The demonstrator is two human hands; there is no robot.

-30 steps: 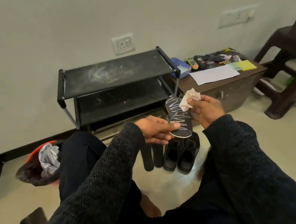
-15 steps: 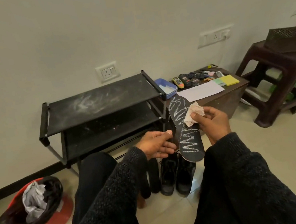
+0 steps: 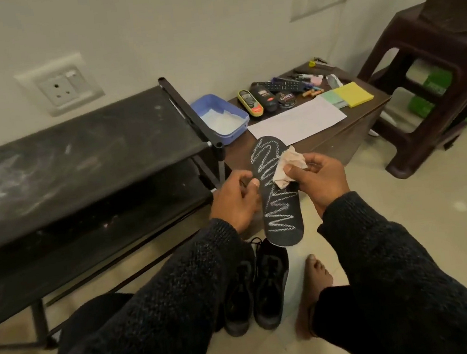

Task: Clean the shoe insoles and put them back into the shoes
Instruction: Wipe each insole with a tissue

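— What lies nearest?
— Two black shoes (image 3: 256,289) on the floor.
— Above them?
— The left hand (image 3: 236,198), fingers curled, pinches the insole (image 3: 277,192) edge; the right hand (image 3: 320,178) fingers pinch a crumpled tissue (image 3: 378,154) against it.
— Farther?
— A cluttered bench (image 3: 337,136).

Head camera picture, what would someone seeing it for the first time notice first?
Probably the black insole with white zigzag marks, held up mid-frame: the left hand grips its edge while the right hand pinches a crumpled tissue against it. Below, a pair of black shoes stands on the floor, beside a dusty black rack.
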